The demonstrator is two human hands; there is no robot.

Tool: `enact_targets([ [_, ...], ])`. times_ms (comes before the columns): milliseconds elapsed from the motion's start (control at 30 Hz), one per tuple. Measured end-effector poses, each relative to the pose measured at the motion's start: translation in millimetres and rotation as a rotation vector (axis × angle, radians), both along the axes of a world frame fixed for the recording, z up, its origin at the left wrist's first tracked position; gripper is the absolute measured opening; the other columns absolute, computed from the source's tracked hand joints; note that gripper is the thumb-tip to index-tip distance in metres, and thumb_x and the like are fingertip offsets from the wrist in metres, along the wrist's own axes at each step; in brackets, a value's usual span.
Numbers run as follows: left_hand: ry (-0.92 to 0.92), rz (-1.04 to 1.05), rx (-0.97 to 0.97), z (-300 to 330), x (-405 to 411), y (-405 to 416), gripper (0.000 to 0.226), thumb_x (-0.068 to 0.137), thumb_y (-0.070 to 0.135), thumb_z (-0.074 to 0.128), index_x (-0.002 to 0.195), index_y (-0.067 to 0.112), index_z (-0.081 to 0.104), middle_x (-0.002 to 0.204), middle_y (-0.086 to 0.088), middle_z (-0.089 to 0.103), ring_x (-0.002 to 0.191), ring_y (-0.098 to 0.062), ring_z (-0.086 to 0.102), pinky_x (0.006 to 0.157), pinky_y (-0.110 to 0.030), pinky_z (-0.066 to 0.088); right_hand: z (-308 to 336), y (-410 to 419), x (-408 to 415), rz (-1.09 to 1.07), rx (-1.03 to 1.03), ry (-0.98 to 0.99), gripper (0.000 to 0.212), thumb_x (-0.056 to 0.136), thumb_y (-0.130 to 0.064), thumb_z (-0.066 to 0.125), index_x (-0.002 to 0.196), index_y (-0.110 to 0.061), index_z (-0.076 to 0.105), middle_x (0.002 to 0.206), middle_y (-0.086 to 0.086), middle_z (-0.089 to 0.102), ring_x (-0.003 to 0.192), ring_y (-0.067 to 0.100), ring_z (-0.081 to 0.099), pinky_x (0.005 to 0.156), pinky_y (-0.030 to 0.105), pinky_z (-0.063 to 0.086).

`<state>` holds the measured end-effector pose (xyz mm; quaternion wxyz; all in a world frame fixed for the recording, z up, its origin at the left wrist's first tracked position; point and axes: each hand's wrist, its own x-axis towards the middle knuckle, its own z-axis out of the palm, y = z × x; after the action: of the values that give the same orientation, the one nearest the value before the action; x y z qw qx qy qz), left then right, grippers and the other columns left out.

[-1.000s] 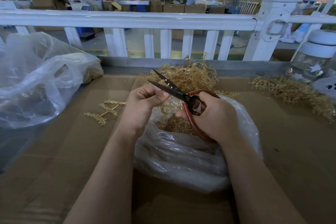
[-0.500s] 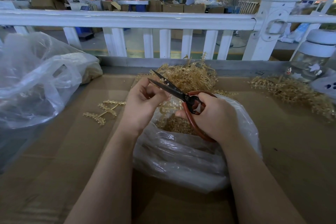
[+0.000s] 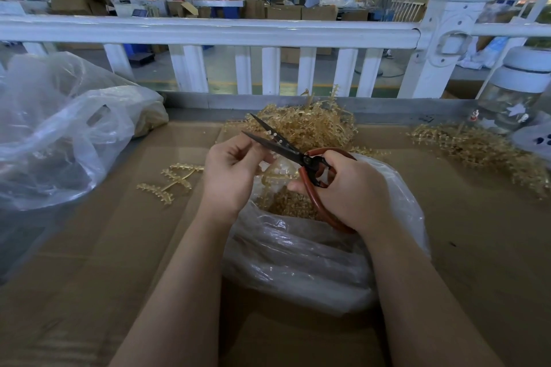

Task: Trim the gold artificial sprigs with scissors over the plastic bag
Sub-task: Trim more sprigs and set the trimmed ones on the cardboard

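Little moved since earlier frames: scissors (image 3: 286, 149) kept open, blades spread in narrow V, dark and pointing up-left. Red loop handles gripped by right hand (image 3: 347, 192), fingers curled through. Left hand (image 3: 231, 176) curled, small gold sprig (image 3: 275, 177) pinched at fingertips beside lower blade; sprig mostly hidden. Clear plastic bag (image 3: 298, 262) held open beneath both hands, gold trimmings inside. Sprig pile (image 3: 310, 126) beyond hands; loose branched sprig (image 3: 171, 180) left of left hand.

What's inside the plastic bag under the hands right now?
The plastic bag holds a heap of small gold trimmings seen through its open mouth. The right hand and the bag's cloudy folds hide how deep the heap goes.
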<state>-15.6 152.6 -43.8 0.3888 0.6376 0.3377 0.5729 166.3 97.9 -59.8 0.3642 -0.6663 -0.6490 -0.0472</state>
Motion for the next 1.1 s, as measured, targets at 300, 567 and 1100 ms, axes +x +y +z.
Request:
enact_targets([
  [300,-0.143,-0.098,-0.086,-1.2,5.5,-0.3,0.019,0.095,0.004,0.059,0.087,0.007,0.076,0.076,-0.012,0.071,0.069,-0.011,0.059,0.063,-0.023,0.044,-0.3,-0.6,-1.2,0.016,-0.009,0.053,0.072,0.063,-0.102,0.035,0.095,-0.044,0.061,0.071,-0.030,0.057,0.070,-0.013,0.053,0.055,0.012,0.035],
  [567,-0.184,-0.149,-0.091,-0.6,6.8,-1.1,0.020,0.096,0.003,0.057,0.087,0.009,0.074,0.071,0.000,0.070,0.068,-0.008,0.060,0.062,-0.021,0.044,0.4,-0.7,-0.9,0.042,-0.055,0.109,0.081,0.059,-0.103,0.037,0.103,-0.041,0.063,0.080,-0.026,0.065,0.077,-0.009,0.058,0.060,0.014,0.042],
  [1100,-0.095,-0.183,-0.044,0.5,7.9,-9.2,0.013,0.100,0.004,0.052,0.103,0.012,0.062,0.074,-0.003,0.071,0.067,-0.014,0.069,0.051,-0.018,0.047,2.6,-1.3,-1.7,-0.017,-0.041,0.064,0.068,0.062,-0.099,0.044,0.097,-0.044,0.063,0.068,-0.035,0.052,0.066,-0.016,0.049,0.053,0.010,0.032],
])
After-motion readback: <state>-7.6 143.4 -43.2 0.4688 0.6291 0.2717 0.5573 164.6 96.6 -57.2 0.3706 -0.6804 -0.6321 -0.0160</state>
